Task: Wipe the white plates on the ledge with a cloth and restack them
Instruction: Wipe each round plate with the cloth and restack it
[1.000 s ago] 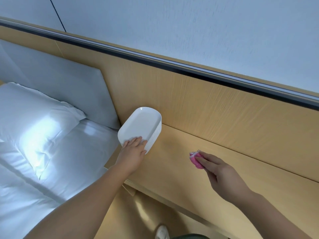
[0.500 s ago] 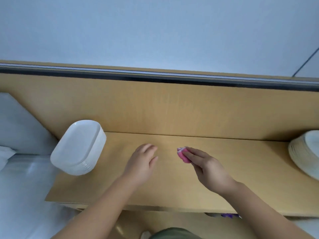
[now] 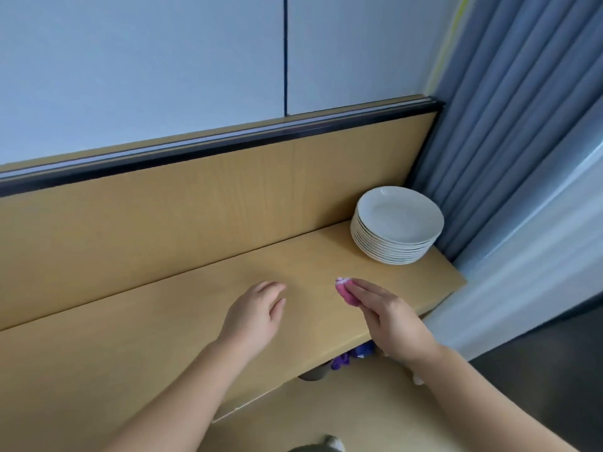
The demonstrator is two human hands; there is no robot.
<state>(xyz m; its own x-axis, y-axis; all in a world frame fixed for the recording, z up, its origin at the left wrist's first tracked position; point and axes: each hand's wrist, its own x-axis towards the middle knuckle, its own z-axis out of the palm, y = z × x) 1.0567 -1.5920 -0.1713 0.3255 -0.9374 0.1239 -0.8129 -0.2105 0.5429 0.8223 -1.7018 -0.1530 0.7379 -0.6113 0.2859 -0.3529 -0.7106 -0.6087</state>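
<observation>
A stack of several round white plates (image 3: 396,225) stands at the right end of the wooden ledge (image 3: 182,308), against the back panel and beside the curtain. My right hand (image 3: 386,316) hovers over the ledge to the left of and nearer than the stack and holds a small pink cloth (image 3: 344,290) under its fingers. My left hand (image 3: 256,316) floats over the middle of the ledge with relaxed fingers and holds nothing.
A grey-blue curtain (image 3: 509,132) hangs at the right, touching the plate stack's far side. A wooden back panel (image 3: 195,203) with a dark rail rises behind the ledge. Something purple (image 3: 349,357) shows under the ledge's front edge.
My view has swung right: the oval white dish stack and the bed are out of frame, and the round plate stack is now fully seen. My left hand has left the oval stack.
</observation>
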